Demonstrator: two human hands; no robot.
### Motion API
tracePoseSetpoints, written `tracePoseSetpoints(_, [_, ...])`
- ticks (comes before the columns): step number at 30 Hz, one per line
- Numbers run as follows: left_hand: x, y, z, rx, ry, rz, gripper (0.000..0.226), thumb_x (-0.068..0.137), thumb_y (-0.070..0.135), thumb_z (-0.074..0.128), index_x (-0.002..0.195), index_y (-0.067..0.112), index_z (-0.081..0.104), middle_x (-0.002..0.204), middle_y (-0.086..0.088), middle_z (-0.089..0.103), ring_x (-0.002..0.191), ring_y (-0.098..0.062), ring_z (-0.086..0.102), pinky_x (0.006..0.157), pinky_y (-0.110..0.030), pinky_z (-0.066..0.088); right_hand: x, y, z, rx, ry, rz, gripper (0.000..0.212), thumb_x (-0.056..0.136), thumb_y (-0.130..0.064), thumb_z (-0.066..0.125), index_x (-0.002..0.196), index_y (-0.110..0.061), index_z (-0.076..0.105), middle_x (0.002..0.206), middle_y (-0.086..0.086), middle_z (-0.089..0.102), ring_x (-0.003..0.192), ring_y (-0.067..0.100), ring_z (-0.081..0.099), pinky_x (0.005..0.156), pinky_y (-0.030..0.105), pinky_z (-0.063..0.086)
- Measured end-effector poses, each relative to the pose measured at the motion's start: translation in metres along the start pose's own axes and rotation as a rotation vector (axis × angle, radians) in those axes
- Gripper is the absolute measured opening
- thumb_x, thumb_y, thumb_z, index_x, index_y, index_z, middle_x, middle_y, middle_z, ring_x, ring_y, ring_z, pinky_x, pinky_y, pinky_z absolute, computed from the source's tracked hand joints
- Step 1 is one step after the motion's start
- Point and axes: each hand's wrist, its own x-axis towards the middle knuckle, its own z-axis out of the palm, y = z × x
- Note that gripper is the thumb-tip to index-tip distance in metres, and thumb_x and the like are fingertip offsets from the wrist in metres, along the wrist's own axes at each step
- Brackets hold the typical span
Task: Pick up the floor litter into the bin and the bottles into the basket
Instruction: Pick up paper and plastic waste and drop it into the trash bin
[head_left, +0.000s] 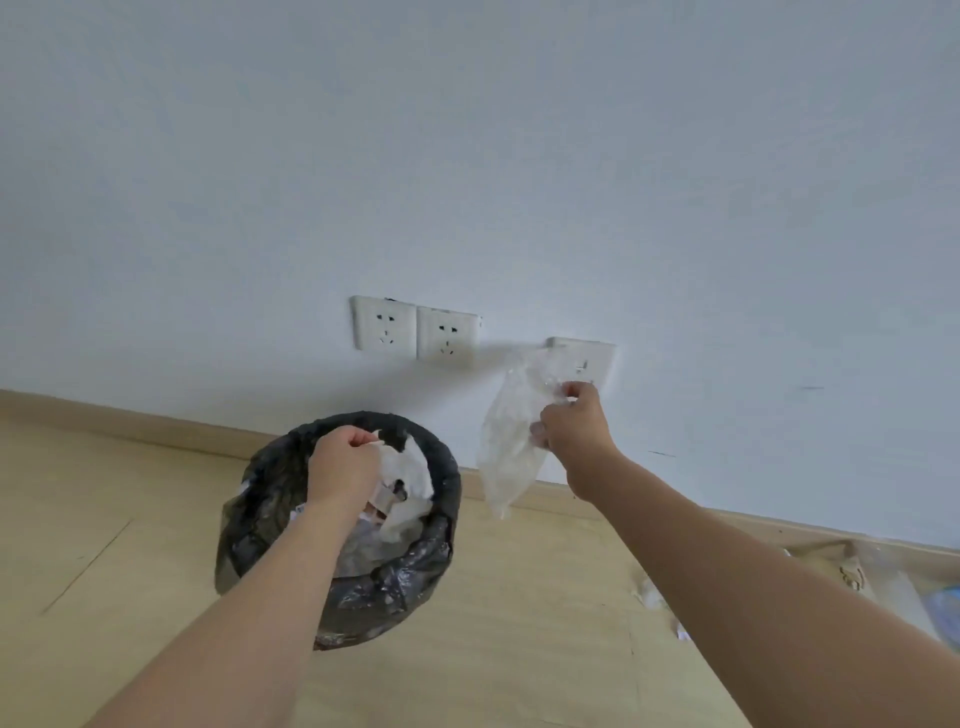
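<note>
Left hand grips white crumpled paper over the black-lined bin, lower centre of frame. Right hand, right of centre, pinches a clear plastic bag hanging beside the bin.

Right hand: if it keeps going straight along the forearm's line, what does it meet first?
Probably the wall. The right hand, gripping a clear plastic bag, points up and away toward the white plate on the wall. Nothing shows in between, though depth is unclear from one view.

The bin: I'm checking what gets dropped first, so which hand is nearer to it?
Left. The left hand holds white paper over the bin; the right hand grips a clear plastic bag beside it.
</note>
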Motion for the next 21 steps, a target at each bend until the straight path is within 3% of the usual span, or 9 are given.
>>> tracePoseSetpoints(4, [0.029, -0.043, -0.046, 0.195, 0.117, 0.084, 0.019, 0.091, 0.002, 0.044, 0.089, 0.009, 0.062, 0.089, -0.009, 0.063, 0.074, -0.021, 0.055, 0.059, -0.026, 0.039, -0.009, -0.004, 0.102, -0.18, -0.101, -0.188, 0.034, 0.09, -0.005, 0.04, 0.12, -0.02, 0.046, 0.111, 0.004, 0.054, 0.093, 0.024, 0.063, 0.078, 0.038, 0.055])
tracePoseSetpoints(6, [0.033, -0.06, -0.045, 0.414, 0.025, 0.174, 0.018, 0.094, 0.003, 0.045, 0.096, 0.009, 0.062, 0.102, -0.008, 0.058, 0.082, -0.02, 0.056, 0.068, -0.028, 0.044, -0.012, 0.014, 0.137, -0.424, -0.159, -0.322, 0.037, 0.091, -0.005, 0.041, 0.125, -0.018, 0.046, 0.122, 0.0, 0.05, 0.106, 0.022, 0.057, 0.085, 0.034, 0.05])
tracePoseSetpoints(9, [0.032, -0.078, -0.034, 0.757, -0.229, 0.238, 0.019, 0.094, 0.02, 0.054, 0.111, 0.012, 0.06, 0.119, -0.007, 0.044, 0.096, -0.023, 0.055, 0.083, -0.034, 0.05, -0.008, 0.054, 0.173, -0.928, -0.303, -0.425, 0.037, 0.094, -0.002, 0.04, 0.129, -0.011, 0.046, 0.124, 0.006, 0.045, 0.108, 0.027, 0.053, 0.087, 0.034, 0.044])
tracePoseSetpoints(11, [0.031, -0.084, -0.028, 0.932, -0.369, 0.191, 0.031, 0.095, 0.022, 0.052, 0.123, 0.012, 0.057, 0.13, -0.011, 0.038, 0.11, -0.029, 0.051, 0.094, -0.039, 0.047, 0.0, 0.079, 0.19, -1.312, -0.486, -0.316, 0.033, 0.093, -0.002, 0.047, 0.125, -0.005, 0.051, 0.126, 0.011, 0.05, 0.112, 0.031, 0.055, 0.09, 0.036, 0.045])
tracePoseSetpoints(13, [0.036, -0.089, -0.025, 1.086, -0.469, 0.136, 0.044, 0.095, 0.022, 0.048, 0.138, 0.011, 0.047, 0.142, -0.015, 0.034, 0.127, -0.035, 0.04, 0.106, -0.044, 0.035, 0.003, 0.096, 0.202, -1.538, -0.616, -0.183, 0.03, 0.094, -0.004, 0.049, 0.123, -0.001, 0.057, 0.126, 0.017, 0.057, 0.114, 0.034, 0.057, 0.091, 0.037, 0.047])
tracePoseSetpoints(16, [0.048, -0.097, -0.023, 1.206, -0.527, 0.084, 0.054, 0.096, 0.027, 0.044, 0.147, 0.01, 0.037, 0.152, -0.016, 0.029, 0.137, -0.036, 0.028, 0.112, -0.045, 0.023, 0.009, 0.104, 0.217, -1.571, -0.643, -0.154, 0.03, 0.097, -0.008, 0.045, 0.123, -0.001, 0.057, 0.124, 0.02, 0.059, 0.115, 0.036, 0.057, 0.091, 0.04, 0.047])
tracePoseSetpoints(21, [0.058, -0.092, -0.017, 1.254, -0.477, 0.115, 0.05, 0.097, 0.03, 0.038, 0.143, 0.014, 0.042, 0.148, -0.015, 0.039, 0.134, -0.035, 0.033, 0.11, -0.044, 0.023, 0.023, 0.091, 0.227, -1.767, -0.643, -0.141, 0.047, 0.089, -0.015, 0.056, 0.135, -0.006, 0.049, 0.134, 0.016, 0.051, 0.121, 0.036, 0.048, 0.097, 0.043, 0.044])
